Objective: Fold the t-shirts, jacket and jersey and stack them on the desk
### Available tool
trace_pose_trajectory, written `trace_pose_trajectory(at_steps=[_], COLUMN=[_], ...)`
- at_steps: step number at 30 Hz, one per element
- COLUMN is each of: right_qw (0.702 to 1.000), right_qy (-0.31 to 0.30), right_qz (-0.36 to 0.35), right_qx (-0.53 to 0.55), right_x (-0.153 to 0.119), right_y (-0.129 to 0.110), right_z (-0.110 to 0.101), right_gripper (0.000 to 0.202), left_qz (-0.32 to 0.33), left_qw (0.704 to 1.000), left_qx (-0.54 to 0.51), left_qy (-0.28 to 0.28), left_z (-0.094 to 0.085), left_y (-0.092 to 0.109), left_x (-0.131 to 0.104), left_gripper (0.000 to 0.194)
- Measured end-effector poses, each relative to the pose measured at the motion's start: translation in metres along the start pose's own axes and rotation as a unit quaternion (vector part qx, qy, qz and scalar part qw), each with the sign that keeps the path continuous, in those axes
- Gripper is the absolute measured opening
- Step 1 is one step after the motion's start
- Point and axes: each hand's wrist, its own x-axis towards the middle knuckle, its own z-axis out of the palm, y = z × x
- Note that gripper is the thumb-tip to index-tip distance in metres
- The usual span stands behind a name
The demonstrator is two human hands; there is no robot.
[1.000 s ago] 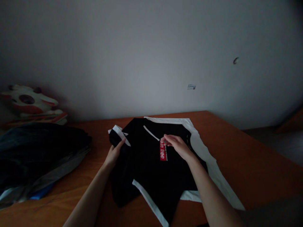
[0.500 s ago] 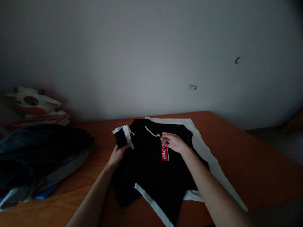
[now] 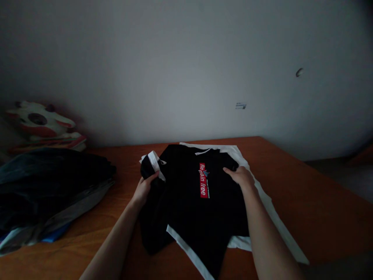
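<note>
Pinching, in my left hand, white trim of the black shirt: left side gathered, printed front already spread on the table; whether my right hand grips, I cannot tell

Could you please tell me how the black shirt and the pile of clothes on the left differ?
The shirt lies mostly spread out, while the pile is heaped up. The shirt carries a red print; no print can be made out on the pile. The left hand grips the shirt, but no hand touches the pile. Both are largely dark cloth.
</note>
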Motion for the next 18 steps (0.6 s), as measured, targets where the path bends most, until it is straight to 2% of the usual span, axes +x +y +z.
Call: trace_pose_trajectory(at_steps=[2,5,9,13,15,16,18], right_qw=[0.997,0.997,0.997,0.982,0.962,0.942,0.868], right_qy=[-0.011,-0.032,-0.072,-0.138,-0.185,-0.222,-0.287], right_qz=[0.034,0.007,-0.028,-0.064,-0.090,-0.108,-0.146], right_qx=[-0.068,-0.068,-0.020,0.109,0.177,0.229,0.378], right_x=[-0.005,-0.009,-0.015,-0.029,-0.039,-0.045,-0.055], right_y=[-0.007,-0.017,-0.023,-0.034,-0.045,-0.050,-0.061], right_z=[0.000,-0.002,-0.006,-0.006,-0.007,-0.007,-0.008], right_gripper=[0.042,0.025,0.037,0.044,0.043,0.042,0.042], left_qz=[-0.002,-0.013,-0.034,-0.038,-0.033,-0.033,-0.042], left_qw=[1.000,1.000,0.999,0.996,0.996,0.995,0.994], left_qx=[-0.004,-0.010,-0.029,-0.048,-0.054,-0.058,-0.068], left_qy=[-0.001,-0.002,-0.031,-0.066,-0.067,-0.069,-0.075], left_z=[0.001,0.001,0.001,0.001,0.001,0.002,0.003], left_y=[0.001,0.003,0.001,-0.003,-0.003,-0.002,0.000], left_x=[-0.002,-0.005,-0.006,-0.005,-0.005,-0.005,-0.007], left_gripper=[0.026,0.026,0.023,0.024,0.029,0.031,0.033])
